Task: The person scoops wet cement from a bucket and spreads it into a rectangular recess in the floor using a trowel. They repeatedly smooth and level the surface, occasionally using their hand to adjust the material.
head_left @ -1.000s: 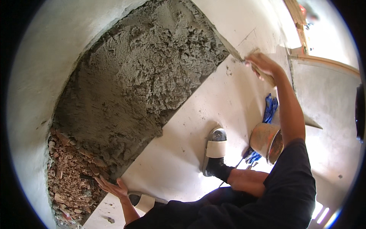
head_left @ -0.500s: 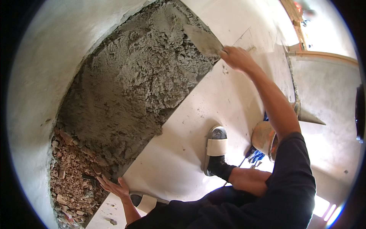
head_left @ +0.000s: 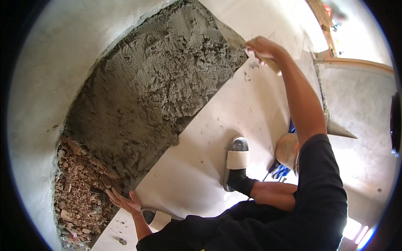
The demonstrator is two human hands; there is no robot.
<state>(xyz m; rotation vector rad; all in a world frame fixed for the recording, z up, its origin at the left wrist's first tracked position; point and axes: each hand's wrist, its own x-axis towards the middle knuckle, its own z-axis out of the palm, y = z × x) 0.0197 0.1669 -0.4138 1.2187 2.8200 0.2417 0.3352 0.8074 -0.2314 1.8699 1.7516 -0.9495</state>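
Observation:
My right hand point(head_left: 264, 47) is closed round the wooden handle of a trowel; the handle's end sticks out below the wrist. The trowel's blade point(head_left: 231, 35) stands tilted at the far right edge of a bed of wet grey mortar point(head_left: 146, 79). My left hand point(head_left: 127, 203) rests with fingers stretched out at the pale tile's edge, its fingertips over reddish rubble point(head_left: 79, 196). A thin dark piece point(head_left: 97, 190) lies beside those fingertips; its kind cannot be made out.
Pale floor tiles point(head_left: 201, 138) border the mortar on the right. A curved pale wall point(head_left: 37, 96) runs along the left. My sandalled foot point(head_left: 238, 163) stands on the tile, and a dirty bucket point(head_left: 287, 150) with something blue beside it is near my right arm.
My right hand has shifted slightly right and away from me. The trowel blade has turned from lying nearly flat to steeply tilted, and its handle now shows. My left hand has barely moved.

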